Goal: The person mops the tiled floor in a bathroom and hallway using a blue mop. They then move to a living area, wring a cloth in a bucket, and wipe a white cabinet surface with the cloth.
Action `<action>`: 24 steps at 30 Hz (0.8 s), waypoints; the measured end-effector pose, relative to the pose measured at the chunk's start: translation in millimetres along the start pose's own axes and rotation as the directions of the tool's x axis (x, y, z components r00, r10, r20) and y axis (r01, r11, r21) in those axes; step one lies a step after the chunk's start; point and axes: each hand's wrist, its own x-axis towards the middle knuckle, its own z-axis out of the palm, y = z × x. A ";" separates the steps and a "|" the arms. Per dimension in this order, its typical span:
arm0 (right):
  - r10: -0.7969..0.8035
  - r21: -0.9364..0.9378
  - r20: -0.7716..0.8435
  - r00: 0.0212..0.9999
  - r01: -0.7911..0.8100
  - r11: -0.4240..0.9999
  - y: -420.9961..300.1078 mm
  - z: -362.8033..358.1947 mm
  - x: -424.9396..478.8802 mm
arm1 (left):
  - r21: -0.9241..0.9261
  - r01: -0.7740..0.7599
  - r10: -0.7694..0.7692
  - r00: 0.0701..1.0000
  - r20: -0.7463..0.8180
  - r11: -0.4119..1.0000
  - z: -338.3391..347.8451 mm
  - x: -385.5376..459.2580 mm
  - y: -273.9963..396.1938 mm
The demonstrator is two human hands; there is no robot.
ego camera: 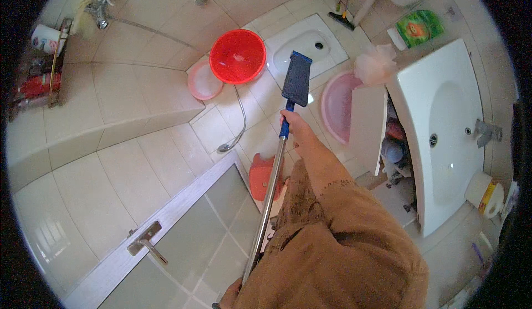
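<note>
My right hand (293,121) grips the blue collar of a flat mop (270,192), just below its head. The grey pad of the mop head (297,80) hangs beside the white squat toilet (282,55) and partly covers its near edge in view. From there the steel handle runs back toward my body. At the bottom edge my left hand (231,295), only partly visible, holds the handle's lower end. A red plastic stool (261,178) stands on the floor behind the handle.
Left of the toilet are a red basin (237,55), a pink basin (204,81) and a shower head (224,147) on its hose. A larger pink tub (334,105) stands by the open cabinet door (368,126) under the washbasin (447,176). A framed door (183,234) is at lower left.
</note>
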 end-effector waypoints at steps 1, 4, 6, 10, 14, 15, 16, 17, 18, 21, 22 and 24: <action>-0.012 -0.021 0.021 1.000 0.013 1.000 1.1 -0.6 2.9 | 0.008 0.017 -0.016 1.000 -0.025 1.000 3.8 -2.3 1.8; -0.051 -0.008 0.037 0.998 0.051 0.999 2.2 -7.3 19.7 | 0.452 -0.187 0.140 0.981 0.136 0.872 14.9 -6.9 27.5; -0.040 -0.032 0.057 0.998 0.042 0.999 5.4 -6.1 19.8 | 0.588 -0.265 0.195 0.964 0.181 0.764 16.5 -3.3 31.2; -0.067 -0.014 0.082 0.994 0.069 0.998 23.0 -0.2 8.9 | 0.674 -0.176 0.099 0.984 0.151 0.717 50.4 -17.8 57.1; 0.022 -0.150 -0.005 1.000 -0.023 0.988 47.7 4.5 -18.7 | 0.705 -0.209 0.233 0.970 0.064 0.678 6.8 19.1 32.2; 0.042 -0.197 -0.034 0.999 -0.048 0.979 58.3 2.7 -27.0 | 0.791 -0.169 0.238 0.971 0.031 0.588 7.6 22.3 36.7; 0.072 -0.217 0.035 0.997 -0.063 0.974 69.8 -0.8 -37.1 | 0.864 -0.124 0.250 0.968 -0.003 0.489 8.0 24.8 40.1; 0.104 -0.238 0.103 0.989 -0.077 0.968 82.7 -4.6 -48.1 | 0.894 -0.099 0.259 0.966 -0.020 0.437 7.0 27.1 41.1; 0.140 -0.204 0.097 0.985 -0.118 0.972 98.1 -5.8 -56.9 | 0.922 -0.071 0.268 0.963 -0.037 0.380 6.1 28.4 42.2; 0.096 -0.093 0.622 0.777 -0.048 0.994 195.9 -58.2 17.9 | 0.999 -0.016 0.383 0.924 -0.005 0.052 9.0 27.6 64.8; 0.157 -0.202 0.541 0.826 -0.053 0.978 194.3 -49.0 -17.2 | 1.000 -0.002 0.432 0.902 -0.003 0.011 -4.0 42.3 53.8; 0.250 -0.403 0.343 0.906 -0.098 0.910 171.6 -29.9 -110.3 | 1.000 0.012 0.403 0.915 -0.013 0.005 -21.6 60.9 38.8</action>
